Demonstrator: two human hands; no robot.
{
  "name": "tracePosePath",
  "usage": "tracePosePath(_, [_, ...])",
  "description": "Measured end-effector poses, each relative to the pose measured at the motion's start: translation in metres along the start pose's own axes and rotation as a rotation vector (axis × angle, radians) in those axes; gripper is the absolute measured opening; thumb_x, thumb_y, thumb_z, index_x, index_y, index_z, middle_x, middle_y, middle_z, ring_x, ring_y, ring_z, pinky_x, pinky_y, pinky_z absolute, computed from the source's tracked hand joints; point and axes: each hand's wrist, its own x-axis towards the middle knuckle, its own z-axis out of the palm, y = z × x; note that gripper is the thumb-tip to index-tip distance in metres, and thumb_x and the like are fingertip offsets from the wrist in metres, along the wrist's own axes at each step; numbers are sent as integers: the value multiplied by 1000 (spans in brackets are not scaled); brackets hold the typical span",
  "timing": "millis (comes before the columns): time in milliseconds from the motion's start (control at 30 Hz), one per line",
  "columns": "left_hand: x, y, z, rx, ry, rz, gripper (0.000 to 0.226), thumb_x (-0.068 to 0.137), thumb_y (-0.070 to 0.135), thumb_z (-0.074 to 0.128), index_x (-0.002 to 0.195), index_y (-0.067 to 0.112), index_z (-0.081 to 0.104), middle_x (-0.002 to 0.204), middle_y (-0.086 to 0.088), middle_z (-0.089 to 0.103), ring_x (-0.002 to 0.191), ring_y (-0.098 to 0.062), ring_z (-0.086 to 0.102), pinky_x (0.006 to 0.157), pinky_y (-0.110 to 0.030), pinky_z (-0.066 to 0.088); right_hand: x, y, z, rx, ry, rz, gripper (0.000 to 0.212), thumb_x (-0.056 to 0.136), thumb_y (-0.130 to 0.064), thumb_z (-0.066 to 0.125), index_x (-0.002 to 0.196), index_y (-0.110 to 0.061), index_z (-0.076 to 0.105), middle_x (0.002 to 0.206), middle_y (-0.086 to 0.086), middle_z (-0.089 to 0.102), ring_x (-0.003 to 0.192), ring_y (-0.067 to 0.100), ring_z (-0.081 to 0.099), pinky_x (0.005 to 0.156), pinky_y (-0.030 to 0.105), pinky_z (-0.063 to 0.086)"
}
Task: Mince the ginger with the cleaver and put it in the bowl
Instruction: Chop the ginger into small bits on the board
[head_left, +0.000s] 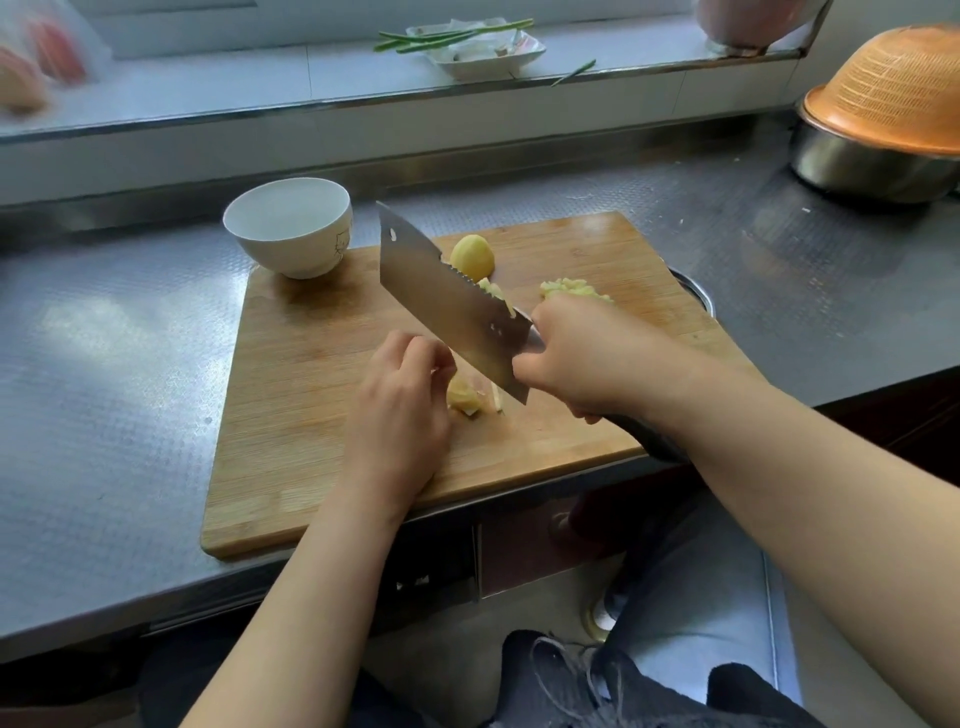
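- Head view looks down on a wooden cutting board (322, 415) lying on a metal bench (104, 364).
- No readable writing shows; the white bowl (288, 226), at the board's far left corner, carries a small cartoon cat face on its side.
- The right hand (587, 358) has its fingers clamped round the handle of the cleaver (447, 301); the blade is raised and tilted, its tip pointing far and left, with ginger bits stuck to it.
- The left hand (400, 410) rests on the board with its fingers curled, pinching a ginger piece (464, 397) just beside the blade's near corner.
- Another ginger chunk (471, 258) sits farther away, and a heap of minced ginger (571, 288) lies just beyond the right hand.
- An orange colander (898, 88) lies upside down over a steel pot (857, 166) at far right.
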Motion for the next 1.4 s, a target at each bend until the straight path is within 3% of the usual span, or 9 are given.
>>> tracePosePath(167, [3,5,-13,-91,381,12,10,94,7,56,102,4,52,103,-17,53,93,-27,52,75,-43,49,-11,8,10,-134,136,1,23,91,-43,58,84,-24,48,80,-6,54,71,16,51,62,34,43])
tracePosePath(267, [16,13,-34,-42,446,71,11,94,7,55,97,-1,60,100,-16,58,97,-28,53,89,-31,41,-17,12,21,-104,208,-35,26,88,-50,60,93,-27,48,86,-9,57,82,17,54,66,34,42])
tracePosePath(333, [29,18,-53,-30,324,112,11,94,10,56,96,2,64,99,-4,60,96,-24,53,89,-26,37,-20,13,28,-95,225,-76,28,87,-51,62,95,-28,49,90,-8,61,87,18,58,69,34,44])
tracePosePath(467, [48,20,-76,89,-215,98,6,91,21,63,95,22,67,94,12,62,91,-10,52,80,-12,30,-24,12,38,-75,217,-123,30,90,-53,59,101,-29,44,89,-8,61,86,20,61,66,33,39])
tracePosePath(633, [57,24,-84,110,-542,-6,21,81,44,68,100,36,65,86,19,58,85,-2,53,79,-29,45,-27,13,43,-127,241,-164,33,92,-54,55,104,-27,41,98,-4,66,90,22,63,64,33,37])
tracePosePath(733, [61,32,-85,119,-611,-20,21,78,44,72,97,41,64,93,20,57,84,-1,54,76,-29,49,-29,14,46,-149,243,-170,36,93,-54,54,110,-25,41,99,-3,67,90,22,64,63,32,36])
tracePosePath(833, [63,41,-82,184,-667,0,14,80,41,73,92,40,65,97,19,56,85,-2,54,72,-22,42,-29,14,48,-171,274,-174,43,93,-54,53,121,-23,41,102,-2,68,91,23,65,64,33,40])
tracePosePath(967, [68,45,-78,232,-730,-31,13,82,39,71,94,35,72,97,16,61,88,-5,55,76,-26,45,-29,15,51,-200,310,-170,48,94,-52,53,127,-21,38,104,0,69,91,24,66,66,34,45])
tracePosePath(1400, [87,55,-46,490,-879,68,8,87,29,68,83,33,62,101,6,63,94,-18,58,81,-34,51,-34,11,60,-236,333,-121,33,96,-47,53,112,-20,40,101,0,66,86,24,65,60,31,36])
